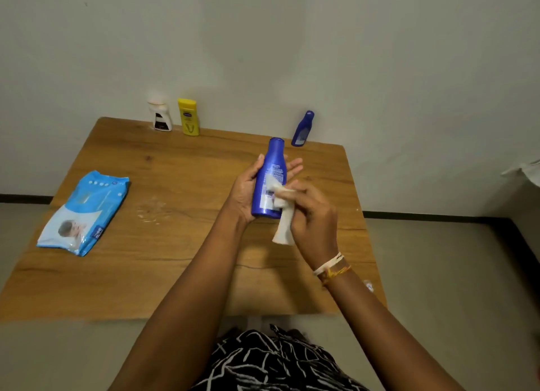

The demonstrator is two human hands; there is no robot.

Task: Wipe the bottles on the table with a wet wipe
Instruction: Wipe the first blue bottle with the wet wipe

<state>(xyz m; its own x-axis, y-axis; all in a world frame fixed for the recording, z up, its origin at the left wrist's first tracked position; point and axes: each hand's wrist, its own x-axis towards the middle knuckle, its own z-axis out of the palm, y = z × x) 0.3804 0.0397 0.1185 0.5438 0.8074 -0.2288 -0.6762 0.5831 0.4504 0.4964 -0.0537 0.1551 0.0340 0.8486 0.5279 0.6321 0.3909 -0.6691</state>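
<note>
Held bottle: a large blue lotion bottle (270,177) is lifted above the middle of the counter (181,186), right of frame centre, cap pointing up and away toward the wall, base toward the person
Long axis: runs nearly top to bottom in the frame, leaning slightly right at the cap; a wiping stroke would, I judge, best travel along this line from label to neck
Left hand (248,186): cradles the bottle from its left side and behind, thumb on the near edge, fingers reaching past the far side with their tips showing at the right
Right hand (309,212): lower right of the bottle, fingers curled, pinching a white wet wipe (282,212) whose upper fold is pressed on the lower label; its tail hangs down loose
Key relation: the wipe touches only the lower half; the neck and cap lie up and away from the right hand, so that hand is the nearer one for sliding upward while the left turns the bottle
Progress: judged mid-wipe on this bottle
Other bottles: a small blue bottle (303,129) upper right, a yellow bottle (188,117) and a white bottle (160,116) upper left, all standing along the wall edge
Wipes pack (84,212): light blue, lying flat at the left of the counter, well apart from both hands
</note>
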